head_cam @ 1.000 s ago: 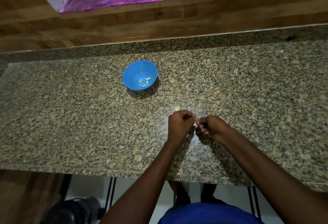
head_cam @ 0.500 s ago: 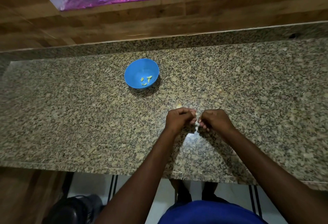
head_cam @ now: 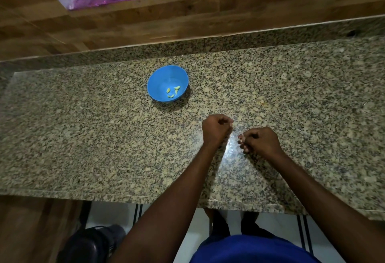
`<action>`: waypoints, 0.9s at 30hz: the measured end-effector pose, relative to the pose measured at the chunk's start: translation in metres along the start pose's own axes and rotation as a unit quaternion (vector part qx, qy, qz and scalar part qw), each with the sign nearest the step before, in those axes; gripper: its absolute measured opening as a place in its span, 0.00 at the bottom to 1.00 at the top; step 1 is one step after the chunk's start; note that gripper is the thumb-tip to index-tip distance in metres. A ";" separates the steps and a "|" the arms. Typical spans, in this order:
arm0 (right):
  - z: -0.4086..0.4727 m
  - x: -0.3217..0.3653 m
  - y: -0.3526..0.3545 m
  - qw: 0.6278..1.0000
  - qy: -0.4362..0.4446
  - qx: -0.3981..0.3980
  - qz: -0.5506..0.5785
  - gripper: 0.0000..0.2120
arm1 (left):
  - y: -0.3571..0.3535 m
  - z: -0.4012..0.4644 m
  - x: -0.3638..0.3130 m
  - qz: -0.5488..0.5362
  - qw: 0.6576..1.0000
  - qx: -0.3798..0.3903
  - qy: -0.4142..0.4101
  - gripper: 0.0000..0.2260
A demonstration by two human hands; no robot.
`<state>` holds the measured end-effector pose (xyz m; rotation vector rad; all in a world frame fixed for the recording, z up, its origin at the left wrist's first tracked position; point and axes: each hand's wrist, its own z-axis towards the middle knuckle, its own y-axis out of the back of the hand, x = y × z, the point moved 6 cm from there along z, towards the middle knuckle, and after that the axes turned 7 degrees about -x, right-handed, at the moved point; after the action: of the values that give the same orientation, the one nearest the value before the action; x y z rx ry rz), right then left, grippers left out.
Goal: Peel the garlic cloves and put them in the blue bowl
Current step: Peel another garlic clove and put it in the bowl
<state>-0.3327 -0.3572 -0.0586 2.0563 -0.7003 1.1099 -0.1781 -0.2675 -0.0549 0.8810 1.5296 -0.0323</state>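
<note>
The blue bowl (head_cam: 158, 79) stands on the granite counter (head_cam: 83, 137), back and left of my hands. Three peeled yellowish garlic cloves (head_cam: 170, 95) lie in its bottom. My left hand (head_cam: 216, 129) hovers low over the counter with its fingers curled round a garlic clove, of which only a pale tip shows at the fingertips. A short gap to its right, my right hand (head_cam: 260, 141) pinches a small pale scrap of garlic skin (head_cam: 240, 136). The two hands do not touch.
A low granite ledge and a wooden wall (head_cam: 187, 19) run along the back of the counter. The front edge is close to my body, with a dark object (head_cam: 93, 246) on the floor below at the left.
The hands, joined on the clove a second ago, have come apart: the left moved up and left, the right stayed back. The loose clove seen before lies where the left hand now covers.
</note>
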 end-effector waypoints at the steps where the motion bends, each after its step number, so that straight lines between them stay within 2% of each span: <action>1: 0.002 -0.003 0.000 1.000 -0.008 0.002 0.005 0.10 | -0.004 0.004 -0.004 0.020 1.000 -0.002 -0.022 0.05; 4: 0.003 -0.006 -0.002 0.998 -0.048 0.008 0.043 0.10 | -0.014 0.015 -0.012 0.057 0.997 0.004 -0.060 0.06; 7: 0.002 -0.006 -0.007 0.984 -0.126 0.020 0.121 0.09 | -0.022 0.021 -0.010 0.087 0.993 0.025 -0.071 0.07; 10: 0.005 -0.003 -0.006 0.978 -0.157 0.016 0.133 0.10 | -0.024 0.019 -0.008 0.068 0.994 0.046 -0.069 0.09; 15: 0.012 -0.005 0.004 0.982 -0.138 -0.046 0.117 0.08 | -0.022 0.012 -0.008 -0.019 0.995 0.091 -0.039 0.06; 19: 0.015 -0.002 0.006 0.986 -0.110 -0.040 0.119 0.10 | -0.020 0.004 -0.012 -0.002 0.991 0.122 -0.050 0.07; 27: 0.011 0.004 0.004 0.992 -0.077 -0.032 0.093 0.07 | -0.012 -0.005 -0.013 -0.007 0.991 0.122 -0.048 0.05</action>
<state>-0.3278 -0.3686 -0.0580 2.0706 -1.0086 1.0210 -0.1902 -0.2801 -0.0480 1.0462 1.4614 -0.2731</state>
